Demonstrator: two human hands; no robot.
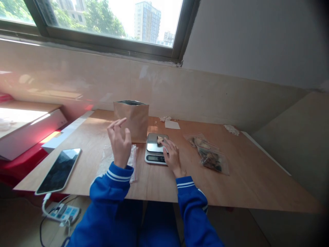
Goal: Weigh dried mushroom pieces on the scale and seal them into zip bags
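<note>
Across a pale brown wooden table (257, 178), small beige pieces (159, 140) rest on a silver-and-white digital scale (151, 147). Beside them, perhaps touching, the right hand (172, 156) has loosely spread fingers; the raised left hand's fingers (118, 128) are parted.

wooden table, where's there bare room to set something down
The widest bare patch of the table is at right, between the filled bags and its right edge. A narrower one lies between the phone and the clear bags. It's crowded mid-table around the brown pouch, scale, left hand and right hand.
</note>
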